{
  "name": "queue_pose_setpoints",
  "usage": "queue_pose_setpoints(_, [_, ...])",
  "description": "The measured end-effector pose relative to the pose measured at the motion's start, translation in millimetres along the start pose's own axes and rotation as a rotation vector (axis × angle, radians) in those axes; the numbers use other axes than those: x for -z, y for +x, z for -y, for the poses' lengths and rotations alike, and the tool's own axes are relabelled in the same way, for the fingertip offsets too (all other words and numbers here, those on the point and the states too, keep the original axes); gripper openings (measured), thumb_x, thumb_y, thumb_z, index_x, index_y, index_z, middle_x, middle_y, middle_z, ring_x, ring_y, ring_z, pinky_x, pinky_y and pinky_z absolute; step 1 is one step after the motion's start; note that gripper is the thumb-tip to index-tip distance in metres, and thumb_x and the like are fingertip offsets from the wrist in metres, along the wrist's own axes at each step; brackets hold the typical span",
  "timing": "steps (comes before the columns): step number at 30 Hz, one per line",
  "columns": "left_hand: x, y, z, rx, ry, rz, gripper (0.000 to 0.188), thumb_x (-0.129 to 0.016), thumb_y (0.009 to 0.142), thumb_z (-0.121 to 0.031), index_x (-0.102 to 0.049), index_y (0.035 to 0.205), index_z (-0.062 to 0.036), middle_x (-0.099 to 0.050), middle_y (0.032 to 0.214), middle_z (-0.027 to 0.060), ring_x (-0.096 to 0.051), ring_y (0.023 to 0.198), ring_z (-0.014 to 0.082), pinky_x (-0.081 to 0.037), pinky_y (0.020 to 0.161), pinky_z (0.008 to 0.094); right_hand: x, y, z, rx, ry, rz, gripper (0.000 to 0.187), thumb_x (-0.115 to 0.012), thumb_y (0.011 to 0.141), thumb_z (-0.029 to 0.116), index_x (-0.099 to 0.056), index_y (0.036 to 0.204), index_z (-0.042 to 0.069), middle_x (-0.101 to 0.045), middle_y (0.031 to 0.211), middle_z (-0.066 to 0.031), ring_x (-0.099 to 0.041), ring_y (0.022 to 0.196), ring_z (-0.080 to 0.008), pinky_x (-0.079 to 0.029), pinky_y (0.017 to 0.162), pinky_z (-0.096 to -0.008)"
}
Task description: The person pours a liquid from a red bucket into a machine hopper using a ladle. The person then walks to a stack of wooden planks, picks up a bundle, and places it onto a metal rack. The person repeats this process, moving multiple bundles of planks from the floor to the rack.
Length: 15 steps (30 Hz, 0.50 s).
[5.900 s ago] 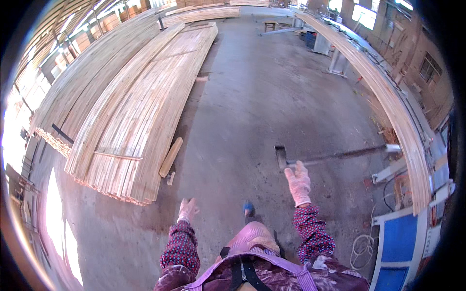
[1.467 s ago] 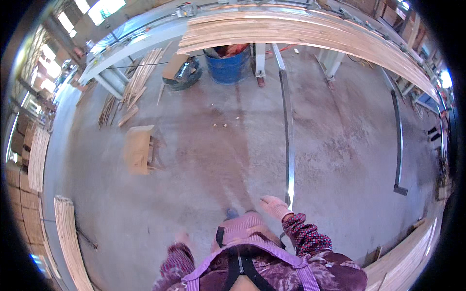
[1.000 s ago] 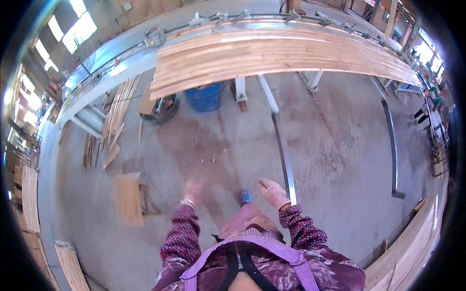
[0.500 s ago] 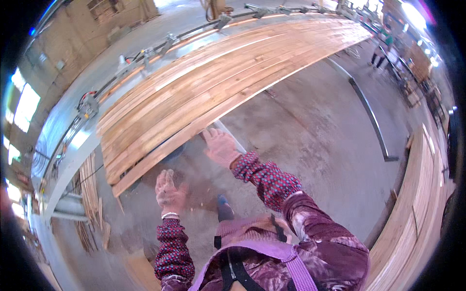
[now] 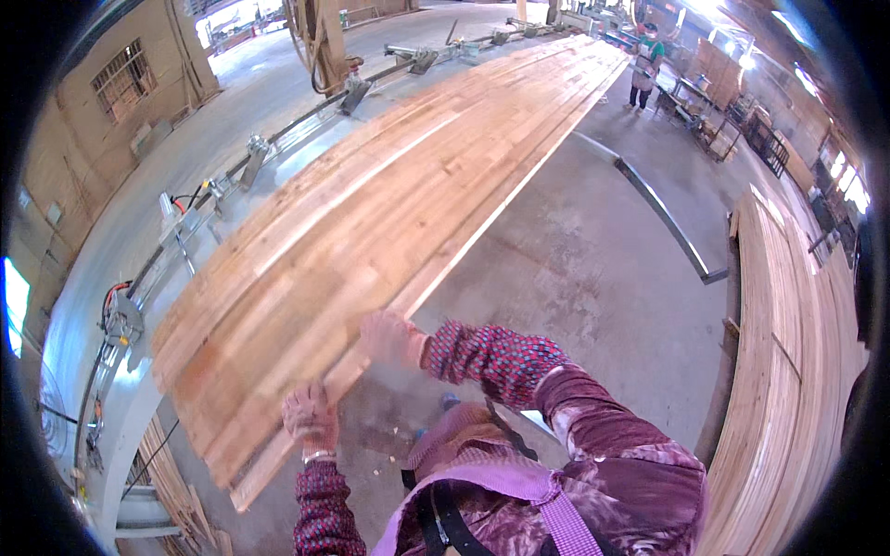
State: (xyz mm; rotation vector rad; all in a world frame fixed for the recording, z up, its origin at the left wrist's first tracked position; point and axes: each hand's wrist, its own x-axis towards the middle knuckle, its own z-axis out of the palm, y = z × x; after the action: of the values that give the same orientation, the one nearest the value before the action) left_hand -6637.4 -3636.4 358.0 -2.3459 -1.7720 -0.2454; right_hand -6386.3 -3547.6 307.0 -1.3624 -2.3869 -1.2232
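Long wooden strips lie side by side as a wide panel (image 5: 362, 222) on a metal machine bed, running from near left to far right. Along its near side is an edge strip (image 5: 445, 275), its near end sticking out slightly past the others. My left hand (image 5: 311, 419), in a light work glove, is closed over this strip close to its near end. Further along, my right hand (image 5: 389, 339), also gloved and slightly blurred, grips the same strip from the edge. Both thumbs and the strip's underside are hidden.
Metal clamps (image 5: 255, 157) line the panel's far side. At right lies a long stack of wooden strips (image 5: 774, 371). A dark metal bar (image 5: 663, 208) stands off the panel's near side. More strips (image 5: 162, 468) lean at lower left. A person (image 5: 646, 65) stands at the far end.
My hands have come onto the near edge strip from apart beside it. The right hand moved left and nearer. The view has turned, so the panel appears lower and closer.
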Motion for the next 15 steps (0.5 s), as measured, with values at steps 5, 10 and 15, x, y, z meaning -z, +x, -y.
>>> queue_pose_setpoints(5, [4.6, -35.3, -6.4, -0.062, -0.272, -0.028, 0.038, -0.082, 0.062, -0.03, -0.066, 0.093, -0.017, -0.065, 0.097, 0.0038, -0.062, 0.093, 0.0287, -0.049, 0.08, 0.0457, 111.8, 24.9, -70.6, 0.153, 0.78, 0.558, 0.031, -0.067, 0.072, 0.035, -0.071, 0.077, 0.004, -0.067, 0.069, -0.0115, -0.067, 0.061, -0.0322, -0.053, 0.053, -0.0443])
queue_pose_setpoints(10, [8.9, -44.2, -20.3, -0.03, -0.403, -0.065, 0.033, -0.083, 0.059, -0.027, -0.066, 0.086, -0.0167, -0.066, 0.094, 0.0035, -0.064, 0.085, 0.0297, -0.051, 0.072, 0.045, 78.3, 15.7, -76.1, 0.145, 0.813, 0.409, 0.034, -0.069, 0.071, 0.038, -0.071, 0.078, 0.005, -0.066, 0.069, -0.0102, -0.066, 0.06, -0.0328, -0.054, 0.052, -0.0455])
queue_pose_setpoints(15, [26.7, -26.5, -22.1, -0.072, -0.375, 0.056, 0.037, -0.083, 0.057, -0.026, -0.066, 0.089, -0.0166, -0.066, 0.096, 0.0023, -0.064, 0.086, 0.0303, -0.051, 0.073, 0.0464, 4.1, 26.9, -53.9, 0.296, 0.649, -0.076, 0.019, -0.065, 0.064, 0.026, -0.063, 0.07, 0.008, -0.051, 0.059, -0.0056, -0.053, 0.051, -0.022, -0.035, 0.039, -0.0396])
